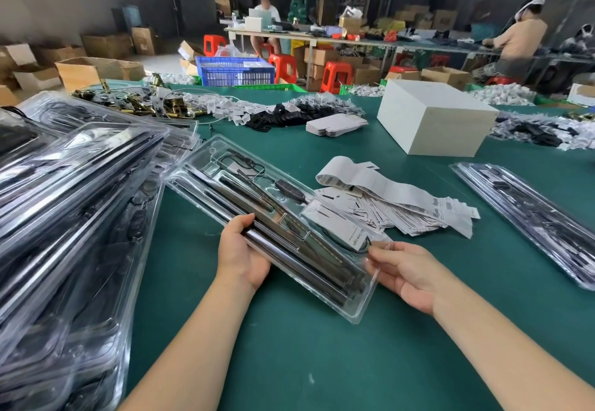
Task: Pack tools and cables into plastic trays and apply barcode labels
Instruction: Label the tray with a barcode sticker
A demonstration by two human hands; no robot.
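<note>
Near the front edge of the bench, your left hand (240, 251) cups the long side of a clear plastic tray (206, 161), thumb curled over its rim onto the dark rods (257, 217) inside. Your right hand (407, 270) pinches the tray's near right edge between thumb and fingertips. A black cable (254, 171) lies coiled in the tray's upper pocket. Just beyond the tray's right side sits a heap of barcode labels (386, 201). Stacked filled trays (80, 201) crowd the bench's left edge; another tray (528, 217) lies toward the right edge, and a white box (431, 117) stands farther back.
</note>
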